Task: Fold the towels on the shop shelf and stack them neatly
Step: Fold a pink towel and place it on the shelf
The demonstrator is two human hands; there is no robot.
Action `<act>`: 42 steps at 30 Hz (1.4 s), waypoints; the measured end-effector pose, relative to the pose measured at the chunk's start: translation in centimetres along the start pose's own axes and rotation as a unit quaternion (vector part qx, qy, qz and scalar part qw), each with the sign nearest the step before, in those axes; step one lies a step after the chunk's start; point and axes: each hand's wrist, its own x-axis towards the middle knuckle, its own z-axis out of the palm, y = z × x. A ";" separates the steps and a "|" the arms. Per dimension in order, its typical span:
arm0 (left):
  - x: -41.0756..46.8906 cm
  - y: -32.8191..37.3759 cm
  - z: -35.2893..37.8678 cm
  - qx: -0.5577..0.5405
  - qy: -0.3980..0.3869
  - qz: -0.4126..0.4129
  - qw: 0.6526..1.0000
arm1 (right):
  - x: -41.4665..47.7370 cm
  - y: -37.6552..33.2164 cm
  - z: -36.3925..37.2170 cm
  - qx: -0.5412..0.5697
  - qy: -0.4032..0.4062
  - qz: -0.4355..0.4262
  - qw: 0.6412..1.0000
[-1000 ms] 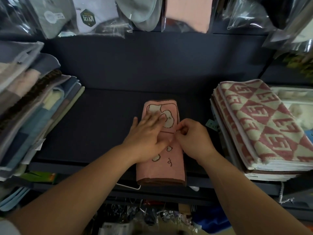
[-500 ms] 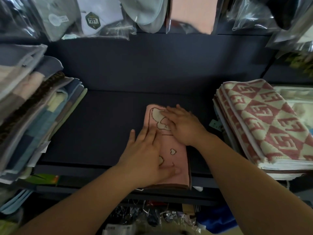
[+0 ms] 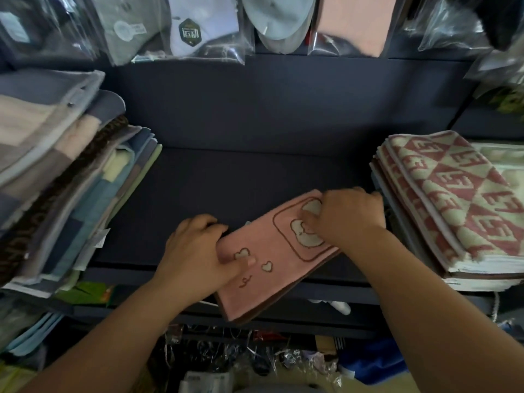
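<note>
The left hand (image 3: 195, 251) grips the near-left part of the pink towel (image 3: 269, 245). Its thumb is pressed flat on top and its fingers (image 3: 209, 222) are curled round the left edge. The right hand (image 3: 346, 219) holds the far-right end, its fingers (image 3: 312, 222) clenched onto the cloth over a cream bear figure inside a brown outlined frame. Whether the right thumb is under the towel cannot be told.

The pink towel is folded into a long strip of several layers with a brown edge showing along its near side. It lies slantwise between the two hands, running from near left to far right. Its near end juts out past the front lip of the shelf (image 3: 241, 180). Small cream hearts and a brown squiggle mark the near half.

The shelf is a dark blue board with a back wall of the same colour. At its left stands a leaning stack (image 3: 56, 180) of folded towels in grey, blue, beige and brown. At its right, just beside the right hand, lies a stack of red-and-cream towels (image 3: 453, 199) with a diamond pattern.

Clear bags (image 3: 192, 29) of goods hang along the top. One holds something white with a dark green label, another something pink. Below the shelf lies a jumble of crinkled packets (image 3: 255, 361).
</note>
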 end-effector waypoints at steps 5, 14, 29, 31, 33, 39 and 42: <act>-0.2 -0.9 -0.9 -0.018 -0.029 0.010 0.999 | -0.3 1.3 0.9 0.209 -0.002 -0.106 0.972; -0.7 -1.6 -2.2 -0.253 -0.075 -0.010 0.965 | -0.5 3.0 -0.7 0.153 -0.065 -0.186 0.968; 5.6 3.8 -5.2 -0.597 0.049 -0.055 0.799 | -8.0 7.9 -6.2 0.549 0.084 -0.054 0.830; 6.8 5.6 -5.8 -0.595 0.035 -0.027 0.802 | -9.4 9.3 -6.4 0.594 0.099 -0.042 0.797; 7.6 7.6 -6.0 -0.584 0.009 0.002 0.812 | -10.6 10.7 -6.4 0.628 0.123 -0.021 0.768; 10.3 14.1 -6.0 -0.584 -0.153 0.009 0.797 | -14.0 14.7 -6.0 0.683 0.144 0.059 0.714; 12.4 17.8 -5.9 -0.548 -0.201 0.016 0.812 | -15.0 16.2 -5.6 0.703 0.165 0.101 0.685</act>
